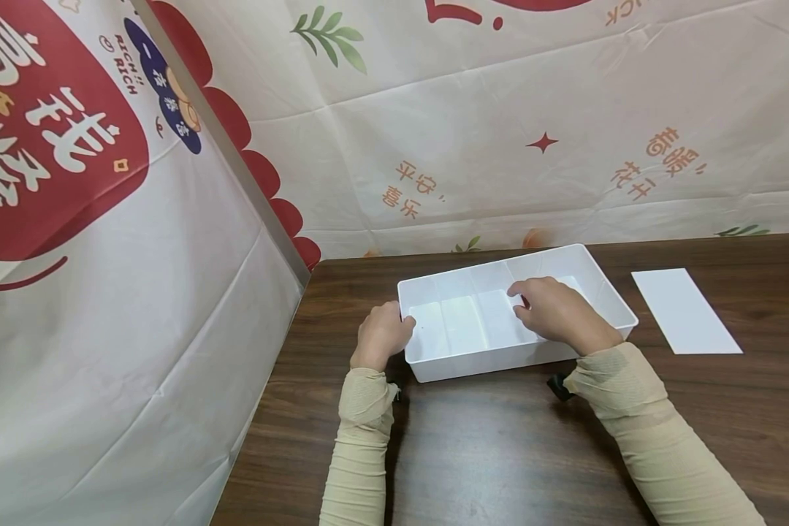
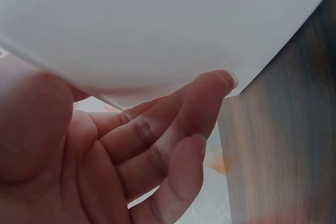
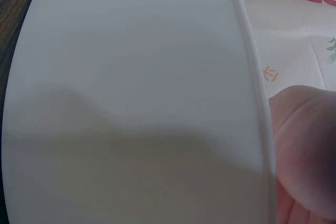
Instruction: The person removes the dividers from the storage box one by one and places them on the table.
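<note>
A white plastic box (image 1: 480, 361) stands on the dark wooden table (image 1: 500, 446). My left hand (image 1: 383, 332) holds its left end, thumb at the rim; in the left wrist view the fingers (image 2: 173, 124) lie against the box's wall (image 2: 157, 24). My right hand (image 1: 555, 313) reaches over the near rim into the box, its curled fingers on the edge of a white divider panel (image 1: 463, 321) that lies inside. The right wrist view shows only the box's outer wall (image 3: 131, 103) and part of my hand (image 3: 304, 145). How the fingertips grip the panel is hidden.
A flat white card (image 1: 685, 310) lies on the table right of the box. A printed cloth backdrop (image 1: 500, 131) hangs behind the table, and a second cloth panel (image 1: 105, 292) closes off the left side. Bare wood (image 2: 294, 129) runs in front of the box.
</note>
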The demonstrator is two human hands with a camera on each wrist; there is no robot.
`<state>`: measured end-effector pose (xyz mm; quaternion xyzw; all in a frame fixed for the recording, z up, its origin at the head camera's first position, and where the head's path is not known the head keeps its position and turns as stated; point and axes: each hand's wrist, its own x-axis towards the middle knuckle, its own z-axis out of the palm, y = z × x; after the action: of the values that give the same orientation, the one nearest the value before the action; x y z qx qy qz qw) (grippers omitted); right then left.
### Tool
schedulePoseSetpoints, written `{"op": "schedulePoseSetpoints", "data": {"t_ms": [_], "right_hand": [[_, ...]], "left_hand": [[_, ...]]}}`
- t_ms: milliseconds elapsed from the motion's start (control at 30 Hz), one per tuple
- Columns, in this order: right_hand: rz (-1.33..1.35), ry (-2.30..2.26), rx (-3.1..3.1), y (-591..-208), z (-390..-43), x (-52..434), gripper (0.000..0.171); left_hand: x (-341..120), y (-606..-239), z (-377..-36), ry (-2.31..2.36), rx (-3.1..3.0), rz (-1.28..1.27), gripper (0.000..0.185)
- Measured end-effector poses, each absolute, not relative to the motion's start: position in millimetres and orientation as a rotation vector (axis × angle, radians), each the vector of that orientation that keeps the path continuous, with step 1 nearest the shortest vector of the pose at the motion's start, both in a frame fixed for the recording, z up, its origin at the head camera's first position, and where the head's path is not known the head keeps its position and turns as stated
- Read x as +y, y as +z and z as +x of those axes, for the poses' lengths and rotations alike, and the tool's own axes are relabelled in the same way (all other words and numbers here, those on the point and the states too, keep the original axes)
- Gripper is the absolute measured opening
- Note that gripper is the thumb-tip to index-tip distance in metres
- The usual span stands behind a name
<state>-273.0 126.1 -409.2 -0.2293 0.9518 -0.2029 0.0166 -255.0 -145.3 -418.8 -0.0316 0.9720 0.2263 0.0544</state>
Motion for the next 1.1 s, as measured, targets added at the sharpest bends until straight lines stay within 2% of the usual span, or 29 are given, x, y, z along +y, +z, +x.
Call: {"op": "schedulePoseSetpoints", "data": {"t_ms": [1100], "right_hand": [[-0.697,-0.614,2.981,-409.4,-271.4,125.4,0.030]], "left_hand": [[-143.0,-420.0,-254.9,0.682,2.963,-0.127,0.027]]}}
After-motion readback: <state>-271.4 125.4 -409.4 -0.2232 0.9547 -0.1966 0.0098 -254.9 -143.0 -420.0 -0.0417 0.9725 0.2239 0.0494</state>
